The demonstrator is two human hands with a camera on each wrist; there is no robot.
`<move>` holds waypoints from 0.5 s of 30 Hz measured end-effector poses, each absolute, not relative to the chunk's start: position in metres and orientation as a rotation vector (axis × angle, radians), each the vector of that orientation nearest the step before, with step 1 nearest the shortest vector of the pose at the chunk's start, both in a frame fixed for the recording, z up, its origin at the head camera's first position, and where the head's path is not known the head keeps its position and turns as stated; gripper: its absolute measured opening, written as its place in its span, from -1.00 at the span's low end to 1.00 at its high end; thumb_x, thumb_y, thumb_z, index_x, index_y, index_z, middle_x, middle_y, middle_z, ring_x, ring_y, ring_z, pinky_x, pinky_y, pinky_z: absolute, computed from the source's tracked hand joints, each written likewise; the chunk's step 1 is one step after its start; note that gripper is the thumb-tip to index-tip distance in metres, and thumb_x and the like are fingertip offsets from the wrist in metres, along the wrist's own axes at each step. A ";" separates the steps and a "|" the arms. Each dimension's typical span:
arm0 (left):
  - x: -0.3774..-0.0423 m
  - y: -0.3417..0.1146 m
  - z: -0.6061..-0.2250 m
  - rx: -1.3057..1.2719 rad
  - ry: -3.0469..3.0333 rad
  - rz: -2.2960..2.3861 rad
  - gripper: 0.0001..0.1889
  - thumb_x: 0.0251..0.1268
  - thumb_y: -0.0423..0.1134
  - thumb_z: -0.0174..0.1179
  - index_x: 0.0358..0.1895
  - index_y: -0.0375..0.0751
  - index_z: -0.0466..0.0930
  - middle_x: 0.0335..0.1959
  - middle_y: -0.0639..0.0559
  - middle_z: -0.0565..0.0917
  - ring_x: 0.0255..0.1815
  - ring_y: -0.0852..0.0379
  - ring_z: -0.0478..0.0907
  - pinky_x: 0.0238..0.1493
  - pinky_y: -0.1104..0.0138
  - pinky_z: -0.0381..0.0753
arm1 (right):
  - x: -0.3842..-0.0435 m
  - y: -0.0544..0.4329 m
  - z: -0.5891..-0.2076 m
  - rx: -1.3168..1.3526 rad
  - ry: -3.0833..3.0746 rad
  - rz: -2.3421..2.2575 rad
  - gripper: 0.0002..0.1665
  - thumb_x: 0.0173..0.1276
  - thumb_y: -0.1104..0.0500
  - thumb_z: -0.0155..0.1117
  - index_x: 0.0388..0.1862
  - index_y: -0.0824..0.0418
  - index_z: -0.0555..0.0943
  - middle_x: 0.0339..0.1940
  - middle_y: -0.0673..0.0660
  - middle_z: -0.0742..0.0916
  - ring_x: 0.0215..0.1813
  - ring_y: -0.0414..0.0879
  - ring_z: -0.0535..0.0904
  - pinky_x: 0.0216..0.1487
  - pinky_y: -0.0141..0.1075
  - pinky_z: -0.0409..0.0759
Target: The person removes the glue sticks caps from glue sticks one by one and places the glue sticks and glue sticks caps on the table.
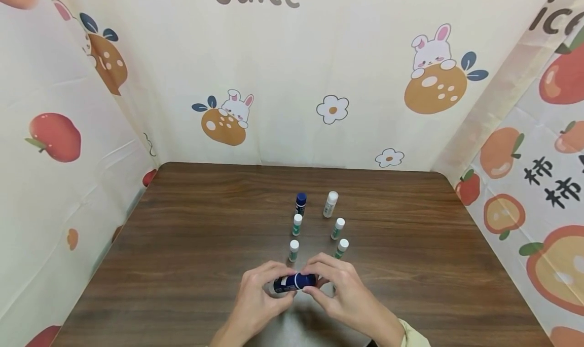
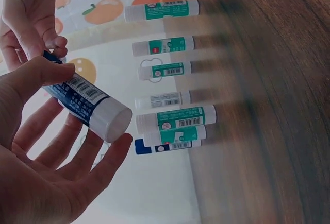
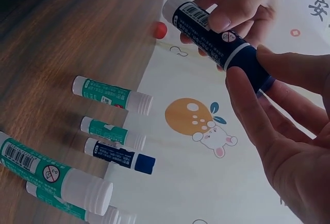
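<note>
A dark blue glue stick (image 1: pixel 291 282) is held nearly level between both hands, above the table's near side. My left hand (image 1: pixel 255 296) grips its labelled body with thumb and fingers. In the right wrist view its blue cap (image 3: pixel 250 69) sits beyond a white band. My right hand (image 1: pixel 339 283) pinches that cap end between thumb and fingers. The clear base (image 2: pixel 112 122) faces the camera in the left wrist view. Just beyond the hands stand green glue sticks with white caps, among them a left one (image 1: pixel 294 251) and a right one (image 1: pixel 341 248).
Two rows of upright glue sticks stand on the brown wooden table (image 1: pixel 205 210). At the far end are another blue one (image 1: pixel 300 203) and a pale grey one (image 1: pixel 330 204). My right hand partly hides the near right row. Printed curtains (image 1: pixel 287 73) enclose the table.
</note>
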State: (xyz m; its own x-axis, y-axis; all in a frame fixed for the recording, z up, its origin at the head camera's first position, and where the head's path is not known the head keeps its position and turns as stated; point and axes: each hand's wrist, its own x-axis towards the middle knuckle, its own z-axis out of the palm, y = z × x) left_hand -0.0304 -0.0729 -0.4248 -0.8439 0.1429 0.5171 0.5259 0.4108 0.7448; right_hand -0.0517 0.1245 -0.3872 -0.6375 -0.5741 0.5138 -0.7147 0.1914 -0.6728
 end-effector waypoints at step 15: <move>-0.032 -0.079 -0.424 -0.649 -2.303 -1.476 -0.63 -0.29 -0.47 0.42 -0.29 -0.02 0.73 -0.32 0.25 0.67 -0.35 0.31 0.59 -0.38 0.44 0.58 | -0.058 0.127 -0.382 1.407 -2.225 1.299 -0.59 0.01 0.50 0.40 -0.15 0.25 0.59 -0.17 0.09 0.62 -0.26 -0.20 0.62 -0.26 -0.55 0.56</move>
